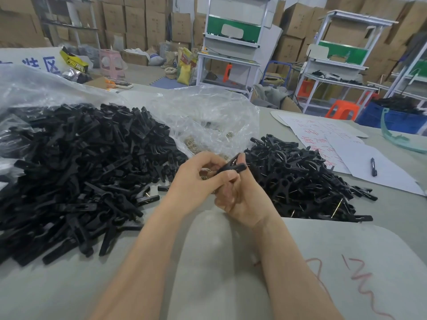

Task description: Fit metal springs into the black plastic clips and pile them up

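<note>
black clips [76, 172], orange stool [343, 109], blue bin [397, 121]

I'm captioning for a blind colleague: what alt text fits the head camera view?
The left hand and right hand grip one black plastic clip above a grey table. A big heap of loose black clip parts lies left, a smaller pile of sprung clips right, and a clear bag of springs behind.

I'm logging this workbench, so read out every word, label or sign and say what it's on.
"装区", blue, on the white banner; left part cut off.
"PRO...", on the yellow-and-black bag; rest blurred.
On the white sheets, red handwriting: too blurred to read.
On the table, a red scrawl: illegible.
Print on the yellow sack: too small.
</note>
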A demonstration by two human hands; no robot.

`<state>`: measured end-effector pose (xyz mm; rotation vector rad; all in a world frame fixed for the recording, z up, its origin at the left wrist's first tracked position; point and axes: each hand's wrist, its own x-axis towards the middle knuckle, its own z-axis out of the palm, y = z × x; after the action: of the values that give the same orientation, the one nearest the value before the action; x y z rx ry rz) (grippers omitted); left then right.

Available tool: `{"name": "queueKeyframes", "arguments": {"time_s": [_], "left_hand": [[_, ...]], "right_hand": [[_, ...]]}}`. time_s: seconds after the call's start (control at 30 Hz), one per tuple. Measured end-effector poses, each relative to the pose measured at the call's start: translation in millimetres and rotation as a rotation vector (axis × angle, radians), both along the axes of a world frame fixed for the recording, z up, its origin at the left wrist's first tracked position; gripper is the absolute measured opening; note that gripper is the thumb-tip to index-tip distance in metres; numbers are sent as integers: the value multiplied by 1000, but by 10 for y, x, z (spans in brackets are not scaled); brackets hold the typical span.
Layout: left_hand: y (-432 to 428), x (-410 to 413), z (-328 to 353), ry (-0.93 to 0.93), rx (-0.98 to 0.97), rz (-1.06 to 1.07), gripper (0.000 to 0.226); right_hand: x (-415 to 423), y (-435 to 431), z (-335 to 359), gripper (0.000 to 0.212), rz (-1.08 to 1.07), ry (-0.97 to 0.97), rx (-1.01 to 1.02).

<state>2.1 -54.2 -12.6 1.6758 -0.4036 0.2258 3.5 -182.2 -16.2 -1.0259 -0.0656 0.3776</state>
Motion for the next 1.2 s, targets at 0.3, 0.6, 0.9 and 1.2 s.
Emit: {"name": "queueKeyframes", "arguments": {"time_s": [0.3,0.6,0.9,1.2], "left_hand": [[16,83,-148,-102,416,153,17],[295,89,-116,331,880,711,33],[334,101,-146,425,991,662,16],[349,185,-62,197,25,677,21]], "right_hand": [[119,-271,30,23,-217,-229,-725],[200,-323,297,83,-1028,-344,-895],[196,447,9,29,-259,-662,-1326],[312,860,-217,42,-141,-743,-1789]]}}
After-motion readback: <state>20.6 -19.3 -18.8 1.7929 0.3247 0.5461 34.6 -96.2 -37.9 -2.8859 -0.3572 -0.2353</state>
